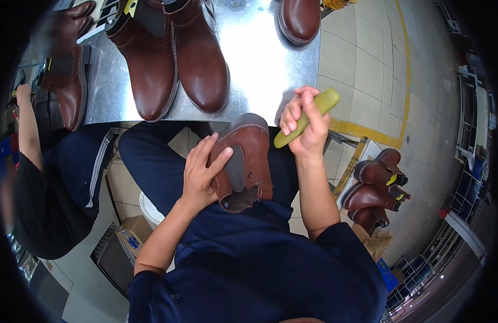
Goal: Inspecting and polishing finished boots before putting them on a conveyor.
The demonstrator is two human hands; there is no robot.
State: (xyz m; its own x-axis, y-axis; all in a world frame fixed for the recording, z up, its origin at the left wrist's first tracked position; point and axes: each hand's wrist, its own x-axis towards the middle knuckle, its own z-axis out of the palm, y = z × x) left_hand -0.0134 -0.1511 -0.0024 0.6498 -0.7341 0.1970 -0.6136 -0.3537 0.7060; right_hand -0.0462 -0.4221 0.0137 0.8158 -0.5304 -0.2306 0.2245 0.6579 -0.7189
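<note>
A brown ankle boot [249, 161] with a dark elastic side panel rests on my lap, its opening facing me. My left hand [201, 169] presses against the boot's left side, fingers spread over the leather and elastic. My right hand [305, 126] is raised just right of the boot and is closed around a yellow-green oblong block [308, 116], held at a slant. The block is not touching the boot.
A shiny metal table [260, 59] lies ahead with two brown boots [173, 59] standing together, another boot [300, 19] at the far edge and one [66, 81] at the left. A person in dark clothes [50, 183] sits at my left. More boots [375, 188] lie on the tiled floor at the right.
</note>
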